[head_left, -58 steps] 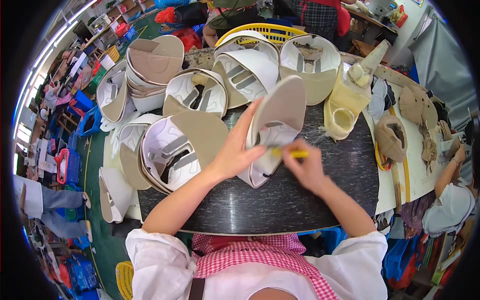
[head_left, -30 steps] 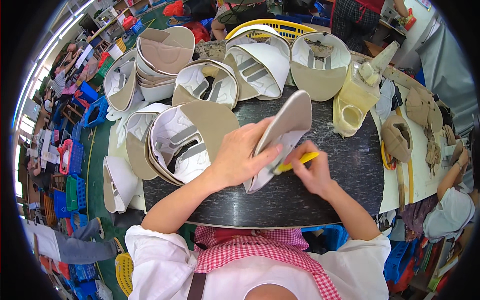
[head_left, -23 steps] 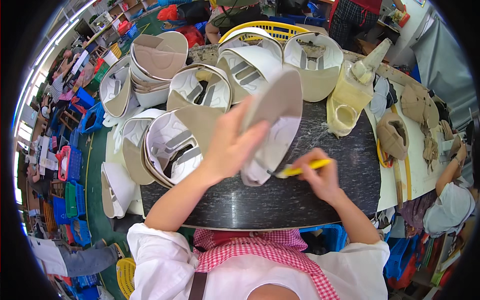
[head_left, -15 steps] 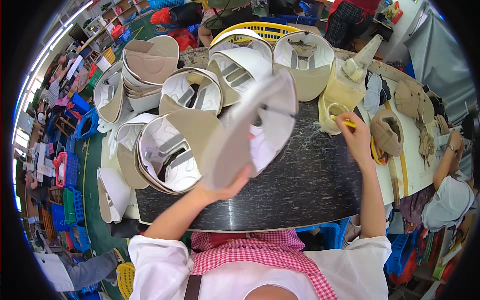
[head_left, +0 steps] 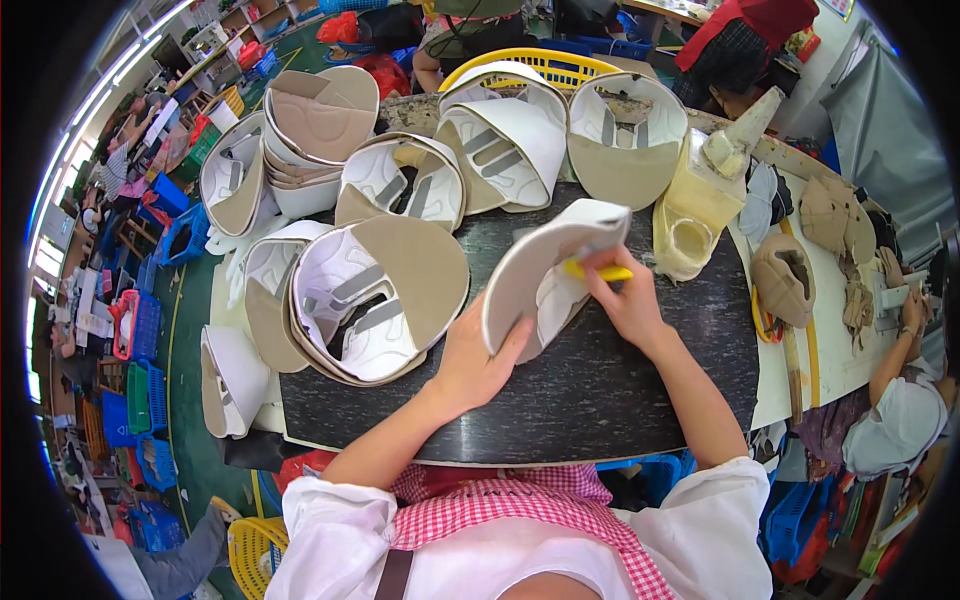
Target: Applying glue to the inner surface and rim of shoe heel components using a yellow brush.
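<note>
My left hand [head_left: 478,358] holds a curved white and tan shoe upper piece [head_left: 545,270] up above the dark worktop [head_left: 600,390]. My right hand [head_left: 625,300] grips a yellow brush [head_left: 597,270] and presses its tip against the inner side of that piece. Just beyond my right hand stands a yellowish glue pot [head_left: 695,205] with a cone-shaped spout.
Several more curved upper pieces [head_left: 375,295] are stacked in rows to the left and at the back of the worktop. A yellow basket [head_left: 545,68] stands behind them. Tan parts [head_left: 785,275] lie on a white table to the right, where another person's arm [head_left: 900,340] rests.
My right hand reached to the glue pot with the brush and came back to the piece. My left hand lifted and tilted the piece meanwhile.
</note>
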The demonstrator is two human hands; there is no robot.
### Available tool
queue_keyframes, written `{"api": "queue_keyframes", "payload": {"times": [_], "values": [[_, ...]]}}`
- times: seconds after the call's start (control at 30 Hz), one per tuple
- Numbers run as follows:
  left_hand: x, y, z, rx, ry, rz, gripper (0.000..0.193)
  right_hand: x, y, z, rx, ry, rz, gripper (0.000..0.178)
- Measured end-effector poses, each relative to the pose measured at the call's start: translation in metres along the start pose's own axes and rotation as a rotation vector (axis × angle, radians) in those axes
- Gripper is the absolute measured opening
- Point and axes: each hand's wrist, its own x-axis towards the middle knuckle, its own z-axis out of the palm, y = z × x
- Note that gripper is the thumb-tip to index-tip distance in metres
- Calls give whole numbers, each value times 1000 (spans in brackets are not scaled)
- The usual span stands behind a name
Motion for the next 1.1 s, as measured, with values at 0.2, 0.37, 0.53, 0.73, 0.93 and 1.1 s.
{"api": "queue_keyframes", "payload": {"times": [0.2, 0.37, 0.53, 0.73, 0.93, 1.1], "values": [[-13, -8, -6, -172, -12, 50, 42, -15, -14, -10, 227, -7, 240, 9], [0, 12, -6, 180, -82, 67, 43, -14, 0, -4, 5, 104, 96, 11], [-20, -4, -15, -150, -20, -114, 46, -28, -6, -59, -90, 312, 166, 11], [-14, 8, -26, -151, 186, 137, 48, -2, 11, -97, -232, 365, 311, 9], [-52, 5, -32, 111, 206, 108, 50, -14, -21, -1, -37, -31, -15, 13], [-78, -26, -31, -24, 258, -106, 50, -31, -31, 21, 97, -209, 18, 17]]}}
